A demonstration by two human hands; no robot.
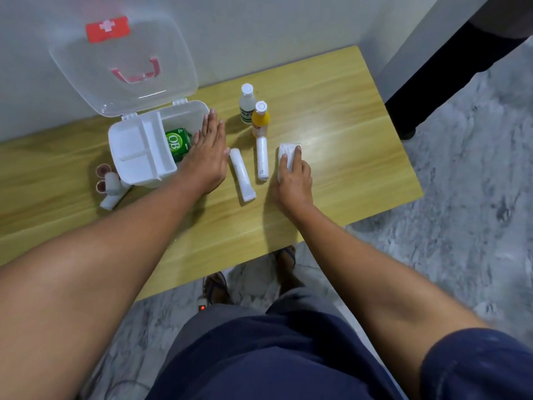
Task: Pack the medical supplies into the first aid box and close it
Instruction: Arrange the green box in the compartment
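Note:
The white first aid box (pixel 190 109) stands open on the wooden table (pixel 331 180), its clear lid (pixel 124 67) tilted back against the wall. A white divider tray (pixel 138 151) sits across the box's left part, and a green packet (pixel 177 142) lies inside. My left hand (pixel 206 157) rests flat with fingers apart against the box's right side, holding nothing. My right hand (pixel 294 177) presses down on a white gauze pack (pixel 288 151) and grips it. Two white bandage rolls (pixel 242 174) (pixel 262 161) lie between my hands. A white bottle (pixel 247 103) and a yellow bottle (pixel 260 119) stand behind them.
Tape rolls and a small white roll (pixel 108 183) lie left of the box. The wall runs just behind the table. The table's right and near edges drop to a marbled floor (pixel 461 226), where my sandalled feet and a power strip (pixel 202 306) show.

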